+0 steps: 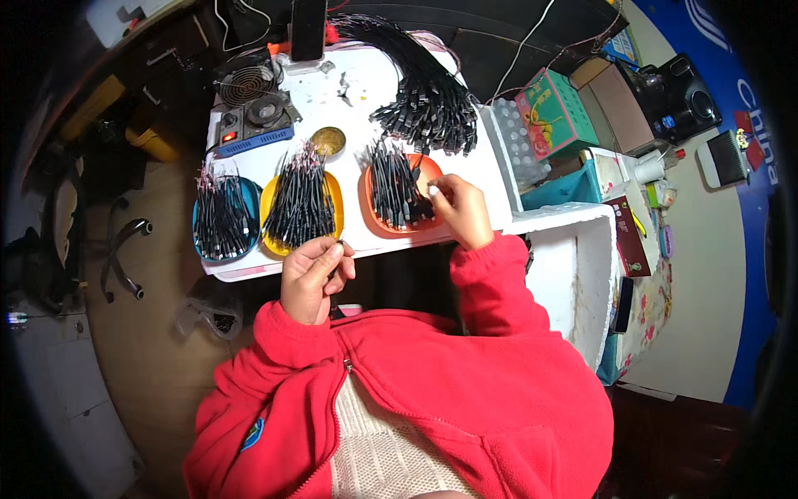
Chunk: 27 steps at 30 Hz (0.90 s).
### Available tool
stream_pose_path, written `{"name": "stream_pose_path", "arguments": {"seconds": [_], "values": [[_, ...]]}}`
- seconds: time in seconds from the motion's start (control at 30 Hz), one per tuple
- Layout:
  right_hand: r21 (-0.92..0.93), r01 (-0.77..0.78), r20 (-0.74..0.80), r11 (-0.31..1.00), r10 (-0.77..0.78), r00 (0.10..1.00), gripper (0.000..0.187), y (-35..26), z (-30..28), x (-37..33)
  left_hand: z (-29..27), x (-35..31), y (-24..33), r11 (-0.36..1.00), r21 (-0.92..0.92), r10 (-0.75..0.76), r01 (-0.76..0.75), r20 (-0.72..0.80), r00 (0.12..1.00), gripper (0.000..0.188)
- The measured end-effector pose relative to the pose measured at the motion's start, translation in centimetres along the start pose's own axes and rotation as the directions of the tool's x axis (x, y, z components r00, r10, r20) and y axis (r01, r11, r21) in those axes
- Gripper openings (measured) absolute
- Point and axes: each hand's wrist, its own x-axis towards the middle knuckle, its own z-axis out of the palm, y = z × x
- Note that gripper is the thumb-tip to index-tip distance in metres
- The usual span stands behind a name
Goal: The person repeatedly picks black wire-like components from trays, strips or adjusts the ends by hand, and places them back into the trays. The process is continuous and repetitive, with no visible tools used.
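My left hand (314,279) is closed in front of the table's near edge. A short black cable is pinched in it, its dark end just showing at the fingertips and more of it below the palm. My right hand (462,209) reaches to the right side of an orange tray (432,172), thumb and forefinger pressed together. What they grip, if anything, is too small to make out. Bundled black cables (394,187) with metal plugs lie in that tray. Similar cables fill a yellow tray (337,200) and a blue tray (252,195) to the left.
At the back of the white table (366,71) lies a large bundle of black cables (428,100). A small blue device with a fan (258,116) stands back left, beside a round brass-coloured dish (328,140). A white foam box (573,218) and a green-pink carton (557,116) are at right.
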Motion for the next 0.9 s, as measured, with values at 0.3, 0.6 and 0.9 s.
{"name": "stream_pose_path", "arguments": {"seconds": [0.3,0.6,0.9], "values": [[-0.334,-0.016,0.019,0.942,0.024,1.000,0.020,-0.2,1.4,2.3,0.6,0.7,-0.3,0.995,0.057,0.091,-0.082,-0.166,0.982,0.017],[0.694,-0.260,0.416,0.671,-0.080,0.906,0.008,-8.3,2.1,-7.3,3.3,0.8,-0.6,0.965,-0.121,0.209,-0.233,-0.182,0.961,0.019],[0.592,-0.177,0.383,0.786,-0.081,0.920,0.009,-10.2,3.0,-9.7,4.4,-1.3,-0.6,0.946,-0.110,0.291,-0.305,-0.129,0.948,0.019]]}}
